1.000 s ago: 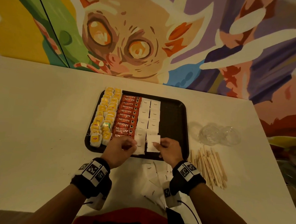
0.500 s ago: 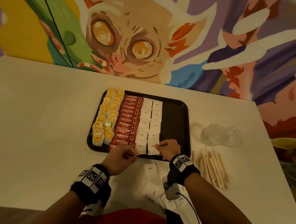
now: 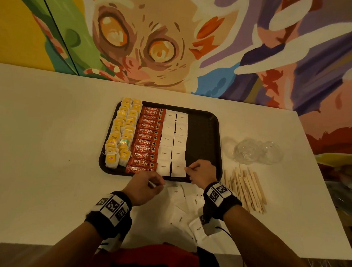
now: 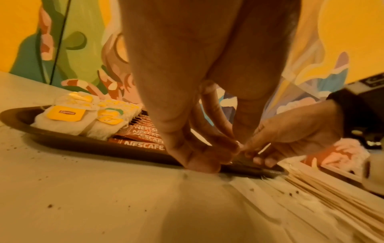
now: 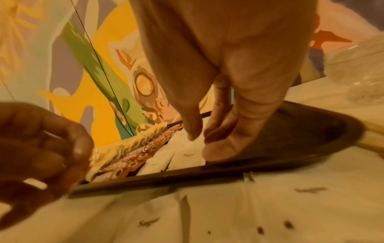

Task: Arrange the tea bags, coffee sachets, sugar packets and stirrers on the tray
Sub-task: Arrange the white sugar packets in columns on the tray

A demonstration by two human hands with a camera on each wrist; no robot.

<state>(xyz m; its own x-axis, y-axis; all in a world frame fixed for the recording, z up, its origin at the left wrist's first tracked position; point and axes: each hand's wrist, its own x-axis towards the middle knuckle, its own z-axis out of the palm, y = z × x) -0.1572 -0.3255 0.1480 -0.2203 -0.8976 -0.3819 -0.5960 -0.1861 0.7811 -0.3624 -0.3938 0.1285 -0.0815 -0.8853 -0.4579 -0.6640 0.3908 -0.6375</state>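
Note:
A dark tray point(image 3: 201, 139) holds two columns of yellow-tagged tea bags point(image 3: 121, 138), a column of red coffee sachets point(image 3: 148, 140) and two columns of white sugar packets point(image 3: 172, 141). My right hand point(image 3: 189, 171) rests its thumb and index tip on the right edge of the nearest sugar packet point(image 5: 187, 157), which lies flat on the tray. My left hand point(image 3: 157, 183) hovers over the table at the tray's front rim with its fingers curled. I cannot tell whether it holds anything. Loose sugar packets point(image 3: 183, 208) lie near me, and wooden stirrers point(image 3: 247, 191) lie to the right.
Crumpled clear plastic point(image 3: 254, 151) sits on the white table point(image 3: 46, 146) right of the tray, behind the stirrers. The tray's right-hand strip is bare. A painted mural wall stands right behind the table. The table's near edge runs just under my wrists.
My right hand laid its sugar packet flat at the near end of the right column. My left hand drew back off the tray to the table in front of it.

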